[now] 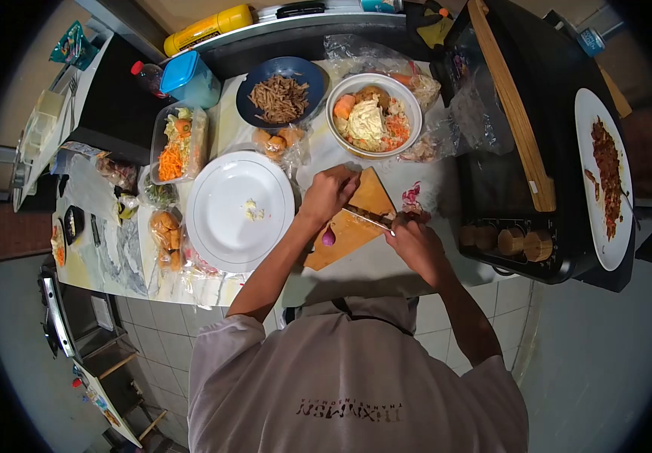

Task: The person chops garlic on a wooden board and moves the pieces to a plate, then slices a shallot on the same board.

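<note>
A yellow-brown cutting board point(333, 249) lies at the table's front, with a purple shallot point(329, 237) on it. My right hand point(415, 240) is closed round the near end of a knife point(371, 218), whose blade slants across the board. At the board's upper left, my left hand point(331, 193) has its fingers curled by the blade's far end; what they hold, if anything, is hidden. Pinkish-purple peelings point(412, 199) lie just beyond my right hand. To the left is a white plate point(209, 219) with small pale pieces on it.
Behind the board are a white bowl of mixed food point(414, 121) and a dark blue bowl of brown strips point(245, 106). A vegetable container point(203, 143) is at the left. A black oven point(499, 189) borders the right, with an oval plate point(584, 113) on top.
</note>
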`<action>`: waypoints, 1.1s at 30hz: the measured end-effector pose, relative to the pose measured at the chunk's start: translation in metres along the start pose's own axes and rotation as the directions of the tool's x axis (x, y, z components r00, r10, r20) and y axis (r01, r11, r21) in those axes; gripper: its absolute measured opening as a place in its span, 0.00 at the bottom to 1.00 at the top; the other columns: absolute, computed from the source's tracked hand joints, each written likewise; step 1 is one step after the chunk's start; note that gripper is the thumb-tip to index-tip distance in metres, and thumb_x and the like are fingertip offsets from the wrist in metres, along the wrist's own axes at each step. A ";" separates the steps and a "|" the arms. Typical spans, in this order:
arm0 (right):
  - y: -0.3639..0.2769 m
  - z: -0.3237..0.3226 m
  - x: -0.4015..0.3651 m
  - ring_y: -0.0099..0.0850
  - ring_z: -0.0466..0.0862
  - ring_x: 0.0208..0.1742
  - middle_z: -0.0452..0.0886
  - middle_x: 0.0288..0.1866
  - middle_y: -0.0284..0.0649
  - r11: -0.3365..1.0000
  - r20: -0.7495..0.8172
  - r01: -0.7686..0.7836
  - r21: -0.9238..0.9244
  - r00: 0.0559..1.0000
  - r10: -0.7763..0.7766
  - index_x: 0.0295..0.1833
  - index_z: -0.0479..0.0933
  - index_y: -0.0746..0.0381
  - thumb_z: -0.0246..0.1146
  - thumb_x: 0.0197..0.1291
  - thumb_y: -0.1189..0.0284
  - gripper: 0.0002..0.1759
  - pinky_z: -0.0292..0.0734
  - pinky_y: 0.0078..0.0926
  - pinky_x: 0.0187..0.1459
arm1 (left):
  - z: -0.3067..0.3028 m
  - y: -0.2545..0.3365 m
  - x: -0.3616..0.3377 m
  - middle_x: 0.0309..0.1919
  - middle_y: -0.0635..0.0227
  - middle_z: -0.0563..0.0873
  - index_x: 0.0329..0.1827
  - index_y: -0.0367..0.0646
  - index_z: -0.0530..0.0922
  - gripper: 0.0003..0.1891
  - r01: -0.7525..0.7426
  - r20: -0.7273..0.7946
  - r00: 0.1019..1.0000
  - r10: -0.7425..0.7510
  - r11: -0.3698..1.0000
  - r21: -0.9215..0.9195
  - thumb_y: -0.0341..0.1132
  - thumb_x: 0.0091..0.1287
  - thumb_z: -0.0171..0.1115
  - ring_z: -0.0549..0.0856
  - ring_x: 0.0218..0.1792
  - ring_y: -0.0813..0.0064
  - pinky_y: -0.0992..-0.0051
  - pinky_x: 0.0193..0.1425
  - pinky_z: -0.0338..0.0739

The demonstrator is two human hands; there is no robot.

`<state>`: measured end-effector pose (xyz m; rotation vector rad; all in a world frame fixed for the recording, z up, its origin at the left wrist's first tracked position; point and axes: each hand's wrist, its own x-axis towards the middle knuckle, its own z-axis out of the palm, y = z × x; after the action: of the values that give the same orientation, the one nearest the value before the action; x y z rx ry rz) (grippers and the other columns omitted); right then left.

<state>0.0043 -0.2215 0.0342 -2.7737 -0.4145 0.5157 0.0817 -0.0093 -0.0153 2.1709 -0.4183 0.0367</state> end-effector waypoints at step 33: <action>0.000 0.010 -0.004 0.51 0.84 0.33 0.82 0.28 0.53 0.996 -0.120 0.034 0.086 0.992 -0.023 0.35 0.79 0.67 0.59 0.65 0.62 0.18 0.79 0.45 0.35 | -0.001 0.004 0.000 0.37 0.59 0.85 0.40 0.40 0.83 0.06 0.014 -0.009 1.000 -0.014 1.000 0.012 0.31 0.65 0.61 0.84 0.39 0.52 0.61 0.41 0.79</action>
<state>-0.0035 -0.2210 0.0260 -2.6925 -0.3938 0.3506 0.0812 -0.0102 -0.0117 2.1849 -0.3987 0.0407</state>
